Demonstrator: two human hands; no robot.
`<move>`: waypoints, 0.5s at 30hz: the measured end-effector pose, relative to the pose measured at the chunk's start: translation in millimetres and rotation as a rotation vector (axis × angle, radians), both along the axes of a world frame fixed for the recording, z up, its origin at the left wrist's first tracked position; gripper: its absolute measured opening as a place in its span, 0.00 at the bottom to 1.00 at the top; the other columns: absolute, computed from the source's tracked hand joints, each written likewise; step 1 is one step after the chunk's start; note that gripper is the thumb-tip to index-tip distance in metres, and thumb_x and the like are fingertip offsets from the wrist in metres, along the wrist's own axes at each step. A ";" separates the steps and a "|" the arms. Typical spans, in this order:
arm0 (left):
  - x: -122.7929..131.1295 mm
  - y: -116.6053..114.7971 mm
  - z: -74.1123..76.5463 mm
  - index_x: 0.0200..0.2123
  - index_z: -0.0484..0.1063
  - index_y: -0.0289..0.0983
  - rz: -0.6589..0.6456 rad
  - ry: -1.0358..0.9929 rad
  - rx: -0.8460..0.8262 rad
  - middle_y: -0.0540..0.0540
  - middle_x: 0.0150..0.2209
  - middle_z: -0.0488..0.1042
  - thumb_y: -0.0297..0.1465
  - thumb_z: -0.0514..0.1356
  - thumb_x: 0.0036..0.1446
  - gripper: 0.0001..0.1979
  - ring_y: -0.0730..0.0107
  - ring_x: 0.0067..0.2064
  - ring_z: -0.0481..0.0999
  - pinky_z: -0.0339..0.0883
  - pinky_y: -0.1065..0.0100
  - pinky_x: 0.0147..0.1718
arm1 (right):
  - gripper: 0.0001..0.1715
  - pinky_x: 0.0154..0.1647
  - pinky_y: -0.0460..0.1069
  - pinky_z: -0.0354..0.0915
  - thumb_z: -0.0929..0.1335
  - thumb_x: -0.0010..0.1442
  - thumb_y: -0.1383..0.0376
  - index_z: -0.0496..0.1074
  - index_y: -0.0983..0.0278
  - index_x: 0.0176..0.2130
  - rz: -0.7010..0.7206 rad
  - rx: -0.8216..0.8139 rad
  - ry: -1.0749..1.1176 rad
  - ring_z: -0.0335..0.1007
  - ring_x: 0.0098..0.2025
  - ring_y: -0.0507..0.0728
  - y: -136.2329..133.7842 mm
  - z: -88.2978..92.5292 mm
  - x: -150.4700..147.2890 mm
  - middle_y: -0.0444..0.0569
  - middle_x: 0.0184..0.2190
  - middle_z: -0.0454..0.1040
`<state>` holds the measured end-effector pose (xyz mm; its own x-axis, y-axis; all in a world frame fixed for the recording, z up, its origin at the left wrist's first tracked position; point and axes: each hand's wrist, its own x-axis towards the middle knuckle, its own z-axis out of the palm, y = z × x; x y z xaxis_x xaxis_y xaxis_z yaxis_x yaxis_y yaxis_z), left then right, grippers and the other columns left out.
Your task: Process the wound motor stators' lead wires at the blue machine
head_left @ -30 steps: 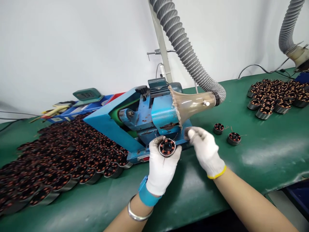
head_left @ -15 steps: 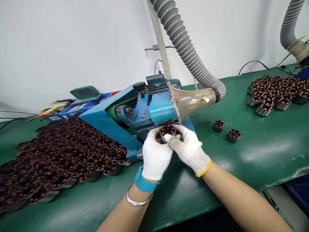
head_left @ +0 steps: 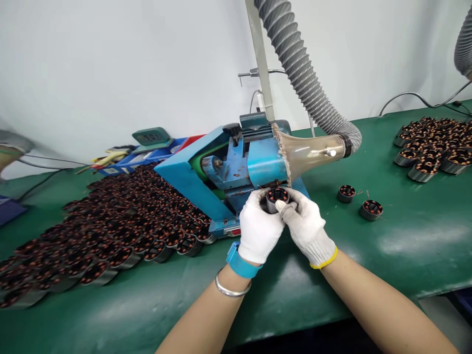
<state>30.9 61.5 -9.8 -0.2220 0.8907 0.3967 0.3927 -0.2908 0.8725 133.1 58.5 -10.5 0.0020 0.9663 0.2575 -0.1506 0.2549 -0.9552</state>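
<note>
A round metal stator with dark slots and copper windings (head_left: 277,195) is held between my two gloved hands, at the front of the blue belt machine (head_left: 266,162). My left hand (head_left: 260,226) wraps its left side, in a white glove with a blue band at the wrist. From the right, my right hand (head_left: 304,221) grips it, the thumb on the near rim, in a white glove with a yellow cuff. The stator is just below the clear duct funnel (head_left: 309,151). Its far edge is close to the machine; whether they touch I cannot tell.
Many stators (head_left: 121,231) cover the bench (head_left: 147,300) at left. Two single stators (head_left: 346,193) lie right of my hands, and another group (head_left: 426,169) lies farther right. A grey hose (head_left: 306,73) rises behind. Blue bins (head_left: 138,158) stand at back left.
The whole view has shifted, so the machine and hands appear farther right. Both hands still hold the stator at the machine's front.
</note>
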 end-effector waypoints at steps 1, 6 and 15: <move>0.2 0.5 0.6 0.40 0.71 0.37 0.003 -0.002 -0.001 0.43 0.36 0.79 0.32 0.69 0.41 0.20 0.58 0.38 0.78 0.73 0.58 0.40 | 0.19 0.49 0.51 0.69 0.68 0.57 0.63 0.71 0.66 0.48 0.002 -0.004 -0.006 0.73 0.45 0.58 0.1 1.4 -0.1 0.50 0.42 0.77; 1.9 2.1 0.9 0.40 0.71 0.37 0.009 0.003 0.016 0.43 0.37 0.78 0.32 0.69 0.42 0.19 0.58 0.39 0.78 0.72 0.58 0.41 | 0.19 0.45 0.51 0.70 0.67 0.58 0.59 0.72 0.66 0.47 0.004 -0.053 -0.057 0.74 0.41 0.58 -0.6 6.3 0.3 0.49 0.37 0.77; -7.4 -21.7 -30.1 0.44 0.69 0.38 -0.090 0.001 0.276 0.45 0.39 0.74 0.31 0.71 0.41 0.24 0.62 0.41 0.76 0.72 0.61 0.43 | 0.24 0.51 0.56 0.68 0.70 0.53 0.62 0.67 0.62 0.50 -0.097 0.274 -0.347 0.70 0.48 0.61 -30.9 -11.8 9.5 0.52 0.46 0.72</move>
